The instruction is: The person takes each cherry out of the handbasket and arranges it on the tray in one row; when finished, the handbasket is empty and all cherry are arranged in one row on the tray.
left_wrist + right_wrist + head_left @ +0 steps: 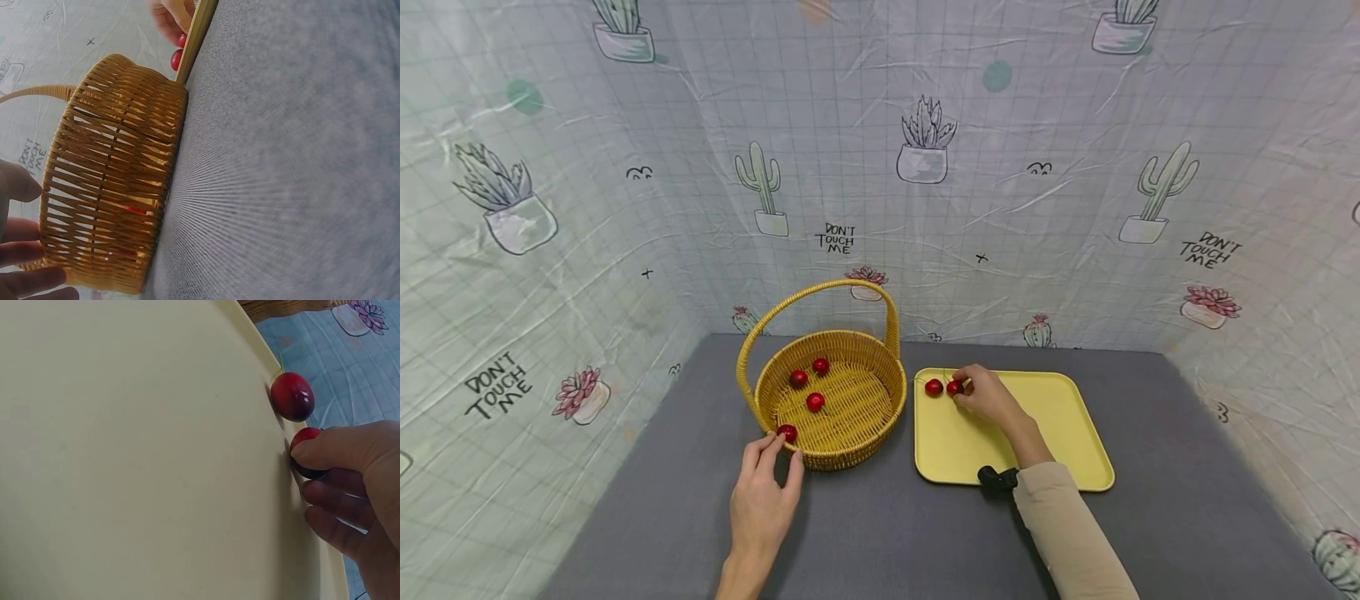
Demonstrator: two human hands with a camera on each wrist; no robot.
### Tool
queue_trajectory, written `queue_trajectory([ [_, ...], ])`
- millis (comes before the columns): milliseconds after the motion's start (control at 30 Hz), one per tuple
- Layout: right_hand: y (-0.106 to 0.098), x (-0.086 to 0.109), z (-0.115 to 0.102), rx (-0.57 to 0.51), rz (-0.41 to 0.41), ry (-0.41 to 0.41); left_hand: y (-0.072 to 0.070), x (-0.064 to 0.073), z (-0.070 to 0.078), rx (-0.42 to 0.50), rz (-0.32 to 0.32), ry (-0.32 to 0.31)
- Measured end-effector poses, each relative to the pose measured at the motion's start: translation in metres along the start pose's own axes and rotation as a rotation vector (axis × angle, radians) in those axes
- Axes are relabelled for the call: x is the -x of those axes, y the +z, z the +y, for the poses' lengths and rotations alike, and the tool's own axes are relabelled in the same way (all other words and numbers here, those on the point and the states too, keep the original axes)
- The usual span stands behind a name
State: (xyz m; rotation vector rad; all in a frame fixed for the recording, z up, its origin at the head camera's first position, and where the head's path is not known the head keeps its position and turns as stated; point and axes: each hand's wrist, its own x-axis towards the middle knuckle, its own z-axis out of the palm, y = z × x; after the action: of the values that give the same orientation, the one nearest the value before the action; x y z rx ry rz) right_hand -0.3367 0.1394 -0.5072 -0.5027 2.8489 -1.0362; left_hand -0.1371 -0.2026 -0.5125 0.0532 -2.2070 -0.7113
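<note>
My right grip (pixel 988 398) is narrow, thumb and fingers pinching a red cherry (pixel 953 388) at the far left part of the yellow tray (pixel 955 433). Just beside it, nearer the tray's left corner, lies a second cherry (pixel 933 387). My left grip (pixel 763 492) is wide, its fingers spread and resting at the near left rim of the woven basket (pixel 831 460). A cherry (pixel 787 433) sits just inside that rim by my fingertips, and three more cherries (pixel 816 402) lie farther in. Basket and tray stand side by side on the grey bench (pixel 880 542).
</note>
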Motion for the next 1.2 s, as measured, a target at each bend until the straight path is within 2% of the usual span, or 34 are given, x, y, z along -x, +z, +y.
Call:
queue_trajectory([
  [400, -0.005, 0.002, -0.003, -0.016, -0.029, 0.003, -0.001, 0.000, 0.001, -0.001, -0.003, 0.000],
  [600, -0.014, 0.003, -0.010, -0.012, -0.009, -0.039, -0.001, 0.000, 0.001, 0.000, -0.001, -0.003],
  [800, -0.023, 0.004, -0.027, 0.033, 0.027, -0.121, -0.001, 0.000, 0.001, 0.001, -0.002, -0.007],
  [1000, -0.029, 0.005, -0.054, 0.047, 0.046, -0.152, -0.002, 0.001, 0.001, 0.016, -0.006, -0.018],
  [1200, -0.026, 0.003, -0.081, 0.044, 0.062, -0.211, -0.001, 0.000, 0.002, 0.037, 0.015, -0.004],
])
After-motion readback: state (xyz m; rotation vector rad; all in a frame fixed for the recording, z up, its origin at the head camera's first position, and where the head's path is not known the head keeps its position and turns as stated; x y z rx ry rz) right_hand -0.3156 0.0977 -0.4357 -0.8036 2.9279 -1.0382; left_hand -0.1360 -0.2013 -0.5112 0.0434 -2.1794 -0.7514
